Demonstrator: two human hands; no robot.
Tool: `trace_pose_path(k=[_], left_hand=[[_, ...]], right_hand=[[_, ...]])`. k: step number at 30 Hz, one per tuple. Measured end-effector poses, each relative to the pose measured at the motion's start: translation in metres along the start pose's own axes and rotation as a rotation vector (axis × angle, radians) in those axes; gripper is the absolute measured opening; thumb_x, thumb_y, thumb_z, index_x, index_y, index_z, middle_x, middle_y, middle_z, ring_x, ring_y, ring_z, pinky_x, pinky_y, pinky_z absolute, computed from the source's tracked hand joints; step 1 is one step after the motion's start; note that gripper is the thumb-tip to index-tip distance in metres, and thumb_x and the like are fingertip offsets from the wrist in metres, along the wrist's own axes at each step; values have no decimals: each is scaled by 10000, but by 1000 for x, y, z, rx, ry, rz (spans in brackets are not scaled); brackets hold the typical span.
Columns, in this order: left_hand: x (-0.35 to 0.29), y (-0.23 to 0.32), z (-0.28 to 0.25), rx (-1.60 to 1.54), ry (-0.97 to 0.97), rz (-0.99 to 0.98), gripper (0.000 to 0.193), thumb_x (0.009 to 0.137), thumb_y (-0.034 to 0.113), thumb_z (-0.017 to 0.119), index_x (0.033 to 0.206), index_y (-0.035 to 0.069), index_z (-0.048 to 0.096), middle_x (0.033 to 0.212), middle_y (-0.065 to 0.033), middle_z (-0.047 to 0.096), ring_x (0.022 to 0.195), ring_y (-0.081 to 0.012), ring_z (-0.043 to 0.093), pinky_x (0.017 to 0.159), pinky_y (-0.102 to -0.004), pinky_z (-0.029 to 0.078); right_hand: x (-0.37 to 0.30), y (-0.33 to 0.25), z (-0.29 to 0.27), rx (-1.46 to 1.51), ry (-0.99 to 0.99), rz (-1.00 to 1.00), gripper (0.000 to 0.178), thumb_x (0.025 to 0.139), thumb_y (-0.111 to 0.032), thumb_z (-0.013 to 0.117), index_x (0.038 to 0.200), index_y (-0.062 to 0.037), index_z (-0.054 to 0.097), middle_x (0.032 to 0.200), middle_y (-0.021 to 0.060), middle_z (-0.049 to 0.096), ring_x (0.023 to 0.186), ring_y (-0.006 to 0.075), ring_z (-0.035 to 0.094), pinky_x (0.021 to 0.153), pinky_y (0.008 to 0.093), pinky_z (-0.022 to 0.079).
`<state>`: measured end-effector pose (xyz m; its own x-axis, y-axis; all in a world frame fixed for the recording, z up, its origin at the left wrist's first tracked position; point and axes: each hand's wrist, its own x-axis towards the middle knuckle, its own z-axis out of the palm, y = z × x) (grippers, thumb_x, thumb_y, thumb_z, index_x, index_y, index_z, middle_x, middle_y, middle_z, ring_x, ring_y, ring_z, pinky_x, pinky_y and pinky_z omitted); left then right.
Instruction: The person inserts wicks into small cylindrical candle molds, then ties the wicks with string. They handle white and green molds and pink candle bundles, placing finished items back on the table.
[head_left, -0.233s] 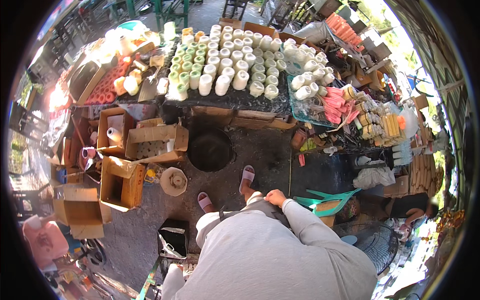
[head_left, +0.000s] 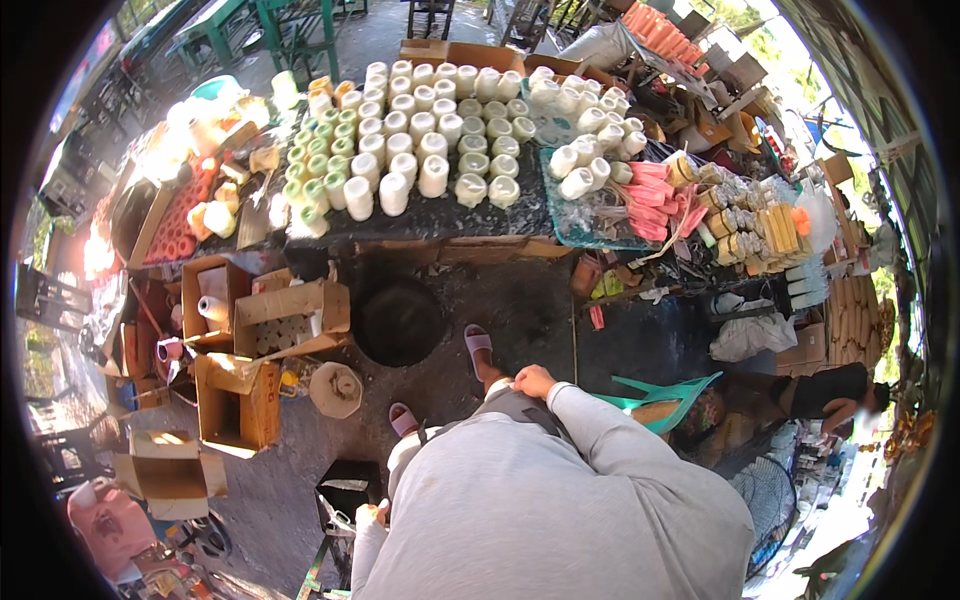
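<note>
My right hand point(head_left: 535, 381) rests at my knee beside the hem of my grey shorts point(head_left: 522, 409). Its fingers are bent and pressed together; whatever they may hold is too small to make out. Low on the left, my left hand point(head_left: 373, 513) shows only in part beyond its grey sleeve, beside a black open bin point(head_left: 347, 474). Its fingers are too small to read. Across from me, a dark table point(head_left: 440, 220) carries rows of white spool-like cylinders point(head_left: 400, 158) and pale green ones point(head_left: 318, 165).
Open cardboard boxes point(head_left: 238, 398) stand at left near an octagonal pale piece point(head_left: 335, 390). A round dark patch point(head_left: 400, 320) marks the floor. At right are a green plastic chair point(head_left: 682, 404), pink bundles point(head_left: 652, 205), a fan point(head_left: 766, 505) and another person point(head_left: 830, 392).
The view has shifted, so the table and its cylinders sit lower and further left. My left hand has come into sight past the sleeve. My right hand stays at the knee.
</note>
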<state>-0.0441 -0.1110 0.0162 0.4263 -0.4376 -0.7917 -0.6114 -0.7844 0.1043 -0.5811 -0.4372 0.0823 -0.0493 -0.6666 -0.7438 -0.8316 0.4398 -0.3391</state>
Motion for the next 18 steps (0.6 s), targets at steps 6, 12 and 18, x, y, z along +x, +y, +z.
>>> trace_pose_path(k=[6,12,18], left_hand=[[18,204,-50,-812,-9,-60,390,917,345,843,1110,41,693,837,-54,691,653,-145,645,529,-316,523],[-9,329,-73,-608,44,235,359,928,337,815,1013,-4,740,818,-60,745,692,-147,688,589,-307,545],[-12,345,-63,-225,68,309,417,905,384,821,1040,-8,767,863,-115,787,722,-214,744,712,-372,606]], right_hand=[[80,15,-109,74,16,-154,349,741,-358,930,925,-79,831,976,164,810,940,333,778,874,428,601],[126,45,-220,167,169,-78,560,1017,-556,647,805,-62,807,890,219,783,962,440,748,926,506,568],[135,50,-290,266,428,-138,417,890,-451,838,935,-40,784,955,203,785,962,394,752,867,473,575]])
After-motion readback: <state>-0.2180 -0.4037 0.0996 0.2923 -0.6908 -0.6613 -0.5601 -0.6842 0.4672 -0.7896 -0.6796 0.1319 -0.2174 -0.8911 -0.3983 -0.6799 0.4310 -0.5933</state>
